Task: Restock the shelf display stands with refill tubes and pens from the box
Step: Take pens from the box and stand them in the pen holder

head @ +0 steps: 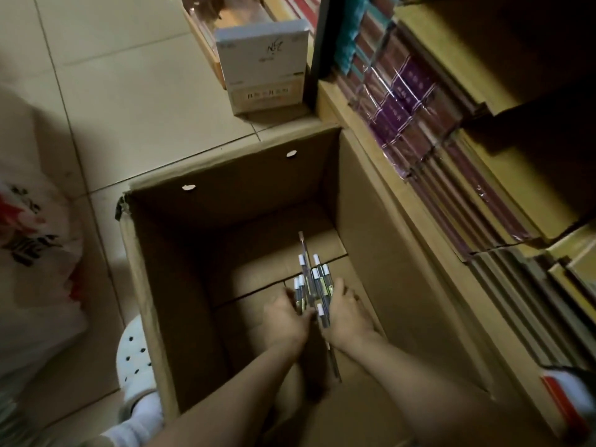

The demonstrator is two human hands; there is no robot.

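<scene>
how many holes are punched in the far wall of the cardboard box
2. One hole sits near the far wall's left end, by the torn corner of the cardboard box. The other hole is further right, near the wall's middle. Both are just below the top edge.

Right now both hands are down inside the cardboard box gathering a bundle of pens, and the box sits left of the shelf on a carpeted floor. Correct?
One thing is wrong: the floor is tiled, not carpeted, as the head view shows. The rest holds: left hand and right hand gather the pens inside the cardboard box, left of the shelf.
</scene>
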